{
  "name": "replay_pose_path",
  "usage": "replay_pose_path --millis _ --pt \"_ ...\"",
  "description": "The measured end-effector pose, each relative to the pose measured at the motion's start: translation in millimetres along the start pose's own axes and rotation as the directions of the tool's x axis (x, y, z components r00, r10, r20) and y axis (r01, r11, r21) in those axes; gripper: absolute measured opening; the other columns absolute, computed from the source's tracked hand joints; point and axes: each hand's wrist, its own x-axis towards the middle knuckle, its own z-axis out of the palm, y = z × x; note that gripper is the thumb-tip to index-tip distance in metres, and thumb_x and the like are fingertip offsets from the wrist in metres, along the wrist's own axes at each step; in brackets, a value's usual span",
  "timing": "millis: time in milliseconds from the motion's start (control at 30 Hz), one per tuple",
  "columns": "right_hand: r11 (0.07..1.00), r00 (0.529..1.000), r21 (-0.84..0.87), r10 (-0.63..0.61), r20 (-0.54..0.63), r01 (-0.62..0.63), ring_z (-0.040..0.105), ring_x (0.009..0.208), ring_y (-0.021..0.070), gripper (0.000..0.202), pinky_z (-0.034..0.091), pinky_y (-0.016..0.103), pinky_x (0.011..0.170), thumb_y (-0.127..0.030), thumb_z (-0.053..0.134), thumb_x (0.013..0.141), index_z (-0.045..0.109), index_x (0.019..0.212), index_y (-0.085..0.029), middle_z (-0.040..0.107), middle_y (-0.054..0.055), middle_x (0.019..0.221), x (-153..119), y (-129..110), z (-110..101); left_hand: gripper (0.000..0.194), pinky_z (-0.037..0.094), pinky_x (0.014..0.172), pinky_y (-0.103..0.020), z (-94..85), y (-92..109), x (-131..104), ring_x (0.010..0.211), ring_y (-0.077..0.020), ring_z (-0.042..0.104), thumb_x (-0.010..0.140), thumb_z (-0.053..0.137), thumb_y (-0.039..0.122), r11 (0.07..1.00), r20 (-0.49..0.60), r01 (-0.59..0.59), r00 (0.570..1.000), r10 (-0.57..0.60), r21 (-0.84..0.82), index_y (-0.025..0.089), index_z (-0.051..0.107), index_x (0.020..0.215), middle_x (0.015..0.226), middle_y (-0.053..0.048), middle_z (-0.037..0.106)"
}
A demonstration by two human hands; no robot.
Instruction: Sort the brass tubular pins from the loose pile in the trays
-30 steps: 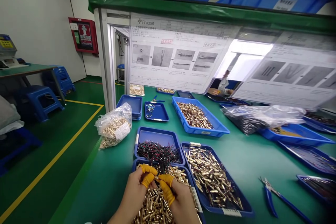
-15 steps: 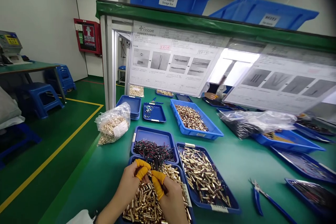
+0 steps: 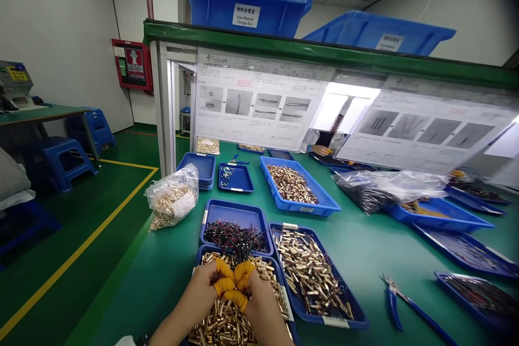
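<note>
Yellow finger cots cover the fingertips of both my hands, which meet above a blue tray (image 3: 286,293) full of small gold metal tubes (image 3: 227,320). My left hand (image 3: 214,279) is closed in a pinch, and my right hand (image 3: 252,287) pinches right against it. Whatever lies between the fingertips is hidden by the fingers. Just beyond the hands, thin black and red wires (image 3: 233,235) are heaped in another blue tray (image 3: 233,210), some spilling over its near rim. To the right stands a third blue tray (image 3: 359,320) of gold tubes, some with dark ends.
Blue-handled pliers (image 3: 395,297) lie at the right. A larger blue bin (image 3: 324,206) of gold pieces stands farther back; a clear bag (image 3: 174,200) of gold parts sits at the left edge. Instruction sheets (image 3: 251,102) hang ahead from a shelf. A co-worker's hand (image 3: 321,150) shows behind them.
My right fingers have curled and drawn in against the left fingertips. The camera has tilted up slightly, so the scene sits a little lower and further left.
</note>
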Motion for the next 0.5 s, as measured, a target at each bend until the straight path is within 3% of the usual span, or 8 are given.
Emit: replay_pose_path --millis 200,400,500 --pt "0.992 0.999 0.125 -0.002 0.046 -0.004 0.056 0.061 0.0185 0.007 0.043 0.026 0.054 -0.022 0.060 0.068 0.055 0.071 -0.019 0.060 0.003 0.068 4 -7 -19 0.011 0.045 0.061 -0.026 -1.3 -1 3 0.069 -0.0172 0.054 0.064 0.058 0.017 0.997 -0.087 0.046 0.995 -0.051 -0.067 0.016 0.058 0.075 0.070 -0.001 0.058" --pt "0.950 0.992 0.290 0.091 0.093 -0.114 0.049 0.042 0.0115 0.017 0.040 0.022 0.042 -0.024 0.055 0.071 0.048 0.055 -0.020 0.050 -0.004 0.049 5 -14 -16 0.006 0.041 0.049 -0.023 -3.4 -4 2 0.050 -0.0118 0.049 0.064 0.059 0.018 0.996 -0.080 0.055 0.995 -0.061 -0.075 0.015 0.055 0.066 0.057 0.004 0.051" --pt "0.913 0.975 0.365 0.123 0.186 -0.184 0.048 0.037 0.0103 0.025 0.040 0.021 0.038 -0.035 0.058 0.072 0.048 0.054 -0.019 0.050 -0.004 0.047 5 -16 -10 0.008 0.040 0.048 -0.022 -2.8 -3 -1 0.050 -0.0121 0.050 0.064 0.061 0.018 0.995 -0.042 0.037 0.998 -0.040 -0.089 0.016 0.053 0.061 0.056 0.003 0.051"
